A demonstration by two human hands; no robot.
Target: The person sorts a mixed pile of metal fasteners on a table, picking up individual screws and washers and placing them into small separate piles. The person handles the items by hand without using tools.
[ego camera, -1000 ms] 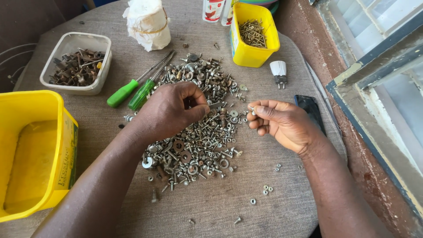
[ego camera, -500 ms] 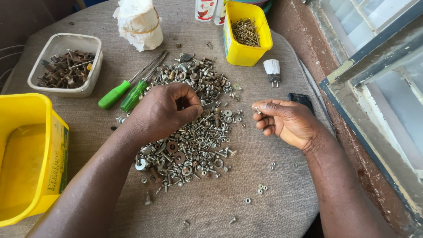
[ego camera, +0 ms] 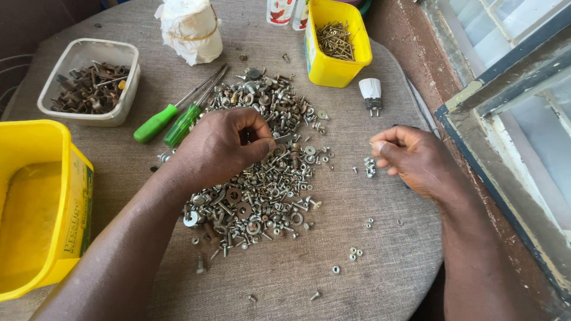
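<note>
On the round table, the left hand [ego camera: 223, 148] pinches in the big pile of screws and nuts [ego camera: 262, 172], most still unsorted, while the right hand [ego camera: 410, 159], fingers curled, hovers over a few set-aside bits [ego camera: 369, 167].

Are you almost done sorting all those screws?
Not nearly. Some are done: nails fill the small yellow tub, and a few nuts lie apart. The left hand picks in the pile, which is large; the right hand pinches something tiny.
</note>
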